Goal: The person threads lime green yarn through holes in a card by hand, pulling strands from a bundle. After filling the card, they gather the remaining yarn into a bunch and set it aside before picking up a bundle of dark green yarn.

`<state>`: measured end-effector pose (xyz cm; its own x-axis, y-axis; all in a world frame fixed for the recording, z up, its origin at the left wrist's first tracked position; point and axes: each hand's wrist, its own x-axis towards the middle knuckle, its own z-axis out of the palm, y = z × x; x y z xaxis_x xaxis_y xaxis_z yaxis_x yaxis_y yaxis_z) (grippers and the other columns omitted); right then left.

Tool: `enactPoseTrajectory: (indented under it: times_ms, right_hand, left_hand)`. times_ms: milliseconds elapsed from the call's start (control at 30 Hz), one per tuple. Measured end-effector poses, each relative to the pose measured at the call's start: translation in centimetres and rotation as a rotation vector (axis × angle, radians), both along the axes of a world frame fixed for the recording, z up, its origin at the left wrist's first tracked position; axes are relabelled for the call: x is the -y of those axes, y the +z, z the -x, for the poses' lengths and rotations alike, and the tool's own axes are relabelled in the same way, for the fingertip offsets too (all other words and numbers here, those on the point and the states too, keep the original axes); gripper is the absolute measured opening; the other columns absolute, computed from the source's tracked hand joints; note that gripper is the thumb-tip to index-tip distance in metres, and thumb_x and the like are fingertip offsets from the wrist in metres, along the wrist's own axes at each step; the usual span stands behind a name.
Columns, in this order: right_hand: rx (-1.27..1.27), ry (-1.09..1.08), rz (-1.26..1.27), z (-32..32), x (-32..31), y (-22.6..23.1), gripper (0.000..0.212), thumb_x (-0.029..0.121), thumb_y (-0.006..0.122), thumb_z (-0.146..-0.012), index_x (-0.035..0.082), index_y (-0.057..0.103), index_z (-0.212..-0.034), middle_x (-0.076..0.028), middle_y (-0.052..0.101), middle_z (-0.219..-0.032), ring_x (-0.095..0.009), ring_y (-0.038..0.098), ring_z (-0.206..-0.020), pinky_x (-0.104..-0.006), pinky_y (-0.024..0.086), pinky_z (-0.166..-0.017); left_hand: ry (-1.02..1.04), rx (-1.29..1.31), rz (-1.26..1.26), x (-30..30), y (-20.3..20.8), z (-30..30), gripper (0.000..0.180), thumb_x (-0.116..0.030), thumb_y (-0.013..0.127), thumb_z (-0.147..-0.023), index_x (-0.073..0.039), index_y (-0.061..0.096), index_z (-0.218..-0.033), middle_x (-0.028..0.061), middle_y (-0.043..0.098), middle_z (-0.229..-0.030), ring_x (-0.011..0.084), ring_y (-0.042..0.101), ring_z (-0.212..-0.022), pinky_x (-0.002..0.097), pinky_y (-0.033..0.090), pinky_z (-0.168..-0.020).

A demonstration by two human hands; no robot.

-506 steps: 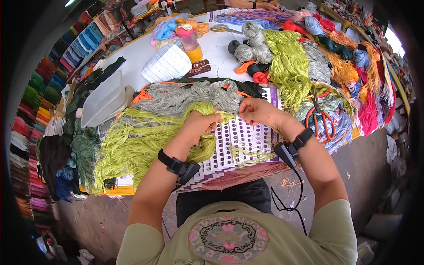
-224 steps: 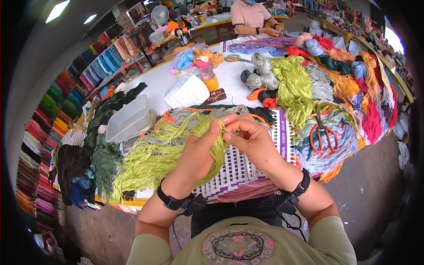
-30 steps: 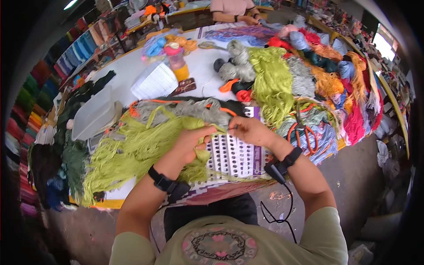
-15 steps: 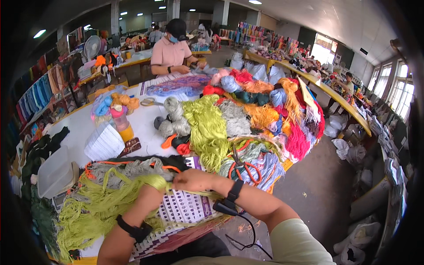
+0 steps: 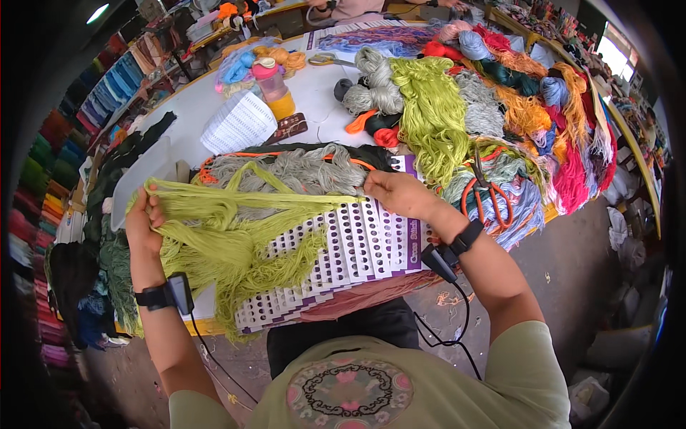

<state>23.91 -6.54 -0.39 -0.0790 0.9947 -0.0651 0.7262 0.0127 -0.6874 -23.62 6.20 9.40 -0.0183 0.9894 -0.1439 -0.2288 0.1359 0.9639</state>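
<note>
My left hand (image 5: 145, 214) curls its fingers around one end of a lime-green thread bundle (image 5: 214, 243) at the left of the table. Strands run taut across to my right hand (image 5: 396, 193), whose thumb and fingers are pinched on their other end. Beneath the strands, white cards (image 5: 357, 243) with rows of punched holes lie overlapped in a stack. Behind them is a grey thread skein (image 5: 286, 170) with an orange strand along it. Loose green thread hangs over the cards' left part.
Red-handled scissors (image 5: 486, 204) rest on a heap of coloured skeins, right of my right hand. A green skein pile (image 5: 432, 114) lies beyond. Left are a clear plastic tub (image 5: 146, 179) and a folded white sheet (image 5: 238, 121); a pink-lidded bottle (image 5: 270, 82) stands behind.
My hands, close together before, are now far apart, with the green thread stretched between them. The view has tilted down, and the co-worker across the table is mostly out of frame.
</note>
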Motion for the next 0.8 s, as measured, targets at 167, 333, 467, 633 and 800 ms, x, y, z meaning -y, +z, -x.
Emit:
enactPoseTrajectory:
  times_ms: [167, 333, 467, 633, 800]
  right_hand:
    - [0.107, 0.015, -0.174, 1.7, 1.8, 1.0, 0.020, 0.027, 0.062, -0.090, 0.010, 0.060, -0.100, -0.008, 0.061, -0.070, -0.020, 0.060, -0.061, -0.0333, 0.048, -0.061]
    - [-0.524, -0.072, -0.333, 5.8, 3.6, 3.8, 0.011, 0.012, 0.067, -0.089, 0.004, 0.061, -0.094, 0.002, 0.059, -0.073, -0.005, 0.054, -0.065, -0.0240, 0.045, -0.056]
    - [-0.937, -0.026, -0.207, 10.6, 5.3, 9.9, 0.010, 0.012, 0.066, -0.090, 0.005, 0.065, -0.097, 0.004, 0.059, -0.080, -0.002, 0.053, -0.068, -0.0193, 0.046, -0.057]
    - [-0.945, 0.023, -0.171, 10.5, 5.6, 9.6, 0.010, 0.012, 0.066, -0.090, 0.006, 0.068, -0.098, 0.002, 0.062, -0.087, -0.003, 0.057, -0.072, -0.0194, 0.048, -0.056]
    - [-1.055, -0.011, -0.157, 10.8, 6.2, 9.3, 0.009, 0.012, 0.066, -0.091, 0.007, 0.068, -0.098, 0.000, 0.066, -0.089, -0.004, 0.060, -0.075, -0.0197, 0.048, -0.056]
  left_hand:
    - [-0.057, -0.620, -0.101, 6.6, 1.8, -6.1, 0.032, -0.042, 0.056, -0.095, -0.011, 0.061, -0.095, -0.0009, 0.057, -0.064, 0.0028, 0.039, -0.044, 0.0189, 0.025, -0.037]
    - [-0.469, -0.128, -0.317, 11.2, 0.8, -16.2, 0.043, -0.045, 0.049, -0.098, -0.005, 0.060, -0.111, 0.0079, 0.065, -0.104, 0.0155, 0.059, -0.101, 0.0305, 0.045, -0.080]
    - [-0.813, 0.481, -0.148, 13.2, 1.6, -20.4, 0.052, -0.041, 0.044, -0.101, 0.002, 0.053, -0.128, 0.0140, 0.053, -0.134, 0.0204, 0.051, -0.120, 0.0356, 0.041, -0.100]
    - [-0.726, 0.455, -0.143, 14.2, 0.8, -21.6, 0.055, -0.040, 0.044, -0.101, 0.006, 0.048, -0.133, 0.0142, 0.053, -0.133, 0.0209, 0.052, -0.119, 0.0365, 0.042, -0.100]
    - [-0.630, 0.296, -0.227, 14.1, 0.5, -20.8, 0.051, -0.037, 0.048, -0.100, 0.006, 0.053, -0.126, 0.0159, 0.059, -0.124, 0.0227, 0.056, -0.115, 0.0386, 0.043, -0.100]
